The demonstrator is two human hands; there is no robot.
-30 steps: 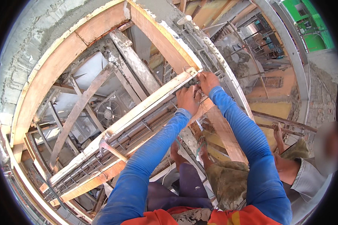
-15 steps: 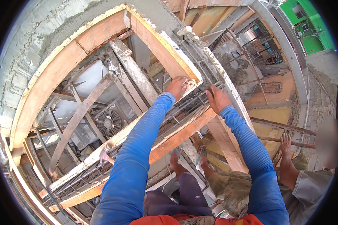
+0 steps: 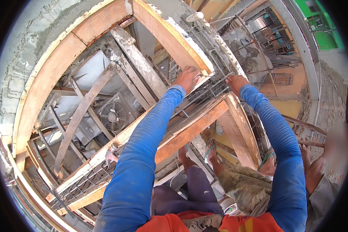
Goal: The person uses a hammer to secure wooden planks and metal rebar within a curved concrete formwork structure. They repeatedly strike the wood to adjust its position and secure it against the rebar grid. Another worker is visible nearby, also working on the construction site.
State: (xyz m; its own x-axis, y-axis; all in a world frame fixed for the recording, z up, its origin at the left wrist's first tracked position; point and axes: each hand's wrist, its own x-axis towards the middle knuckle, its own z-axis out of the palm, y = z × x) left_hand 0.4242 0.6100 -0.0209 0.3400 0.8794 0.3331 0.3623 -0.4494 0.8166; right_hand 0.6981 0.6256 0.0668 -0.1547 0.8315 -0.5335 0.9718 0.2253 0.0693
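Note:
My left hand [image 3: 188, 78] is closed over the lower end of a wooden form board [image 3: 170, 38], where it meets a long plank at a corner. To its right, my right hand [image 3: 236, 83] is closed at the end of a thin steel bar [image 3: 219, 82] that sticks out of the reinforcement cage. The fingertips are small in the picture and partly hidden. Between the two planks, the steel cage [image 3: 83, 188] runs down to the lower left. Beside my left forearm, a hammer [image 3: 111, 155] rests at the long plank; only its head shows.
A curved wooden form [image 3: 46, 73] edges the grey concrete at the left. Below the framing sits a fan unit [image 3: 113, 116] among crossed timbers. The near plank [image 3: 193, 133] crosses in front of me. Another person's bare foot [image 3: 267, 167] and legs are close at the right.
My right hand has moved up and to the right, away from the near plank's end. My left hand stays on the board corner. The view has shifted slightly.

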